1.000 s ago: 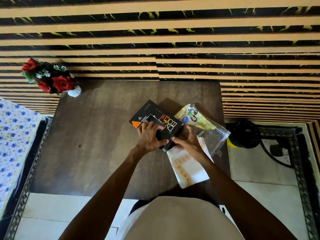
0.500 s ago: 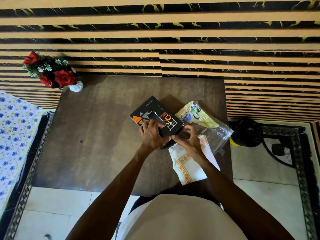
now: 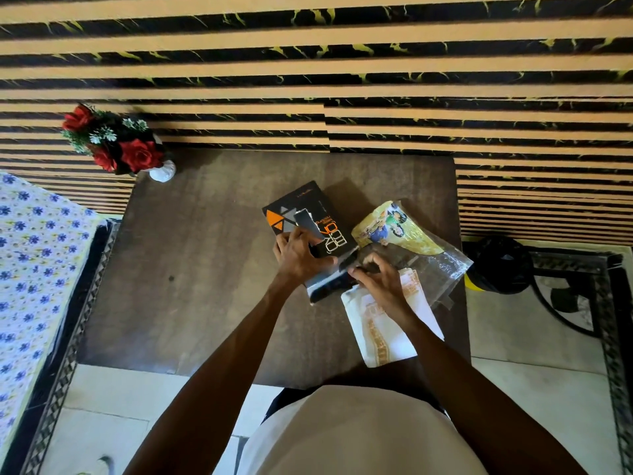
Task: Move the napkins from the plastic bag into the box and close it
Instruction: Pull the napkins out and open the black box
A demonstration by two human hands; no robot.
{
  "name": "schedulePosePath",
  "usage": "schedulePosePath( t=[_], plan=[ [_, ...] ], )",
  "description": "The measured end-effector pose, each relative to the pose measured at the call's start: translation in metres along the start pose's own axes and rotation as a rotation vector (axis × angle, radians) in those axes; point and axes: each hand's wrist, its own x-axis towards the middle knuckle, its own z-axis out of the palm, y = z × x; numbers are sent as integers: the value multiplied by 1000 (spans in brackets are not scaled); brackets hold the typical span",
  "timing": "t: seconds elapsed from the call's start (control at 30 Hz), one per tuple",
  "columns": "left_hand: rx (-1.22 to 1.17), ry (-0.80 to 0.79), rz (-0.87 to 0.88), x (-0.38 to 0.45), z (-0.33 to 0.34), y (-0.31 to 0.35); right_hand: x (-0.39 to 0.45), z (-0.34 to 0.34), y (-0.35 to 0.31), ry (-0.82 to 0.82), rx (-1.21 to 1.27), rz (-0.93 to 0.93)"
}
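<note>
A flat black box (image 3: 308, 214) with orange triangles and white lettering lies on the dark wooden table (image 3: 205, 269). My left hand (image 3: 301, 257) presses down on its top near the front end. My right hand (image 3: 376, 279) pinches the box's near end flap, fingers closed on it. Under my right wrist lies a white napkin (image 3: 387, 334) with an orange patterned border, on the table by the front edge. A clear plastic bag (image 3: 442, 265) with a yellow printed header lies just right of the box.
A white vase of red flowers (image 3: 116, 145) stands at the table's back left corner. A striped wall runs behind. A blue-flowered cloth (image 3: 30, 269) is at left. A black and yellow object (image 3: 496, 265) sits on the floor at right.
Both hands have stayed on the box's near end. My right hand's fingers have shifted slightly along the end flap. The napkin and the bag lie as before.
</note>
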Motion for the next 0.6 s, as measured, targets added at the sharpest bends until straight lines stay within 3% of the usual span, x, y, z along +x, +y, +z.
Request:
schedulePosePath(
  t=[0.2, 0.47, 0.6],
  plan=[
    [38, 61, -93, 15, -18, -10, 0, -7, 25, -26, -5, -47],
    [133, 95, -11, 10, -15, -1, 3, 5, 35, 93, -57, -81],
    [195, 158, 60, -5, 1, -3, 10, 7, 37, 98, -12, -3]
  ],
)
